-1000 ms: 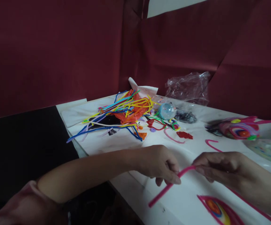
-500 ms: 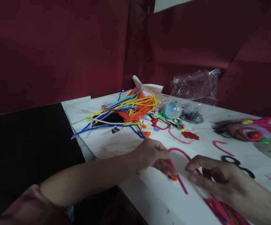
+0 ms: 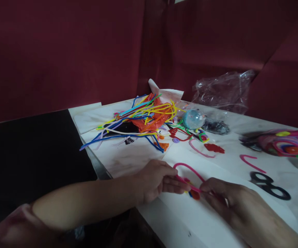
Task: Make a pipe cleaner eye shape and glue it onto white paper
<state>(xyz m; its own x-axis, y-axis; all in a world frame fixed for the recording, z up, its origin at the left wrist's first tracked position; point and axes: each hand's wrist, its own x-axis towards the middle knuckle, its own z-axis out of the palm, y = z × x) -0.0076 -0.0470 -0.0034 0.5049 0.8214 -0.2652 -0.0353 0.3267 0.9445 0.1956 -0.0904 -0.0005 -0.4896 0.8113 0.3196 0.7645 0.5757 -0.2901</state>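
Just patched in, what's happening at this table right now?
A person bends a pink pipe cleaner into a loop at the near edge of the white table. The left hand and right hand pinch its ends together over a small orange piece. A tangled pile of colourful pipe cleaners lies behind.

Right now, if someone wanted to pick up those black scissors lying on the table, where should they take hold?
Probably at the two round finger loops of the black scissors, coming straight down from above. They lie flat on the white table with bare surface around them, right of the right hand. The loops give the fingers a rim to hook; the blades cannot be made out.
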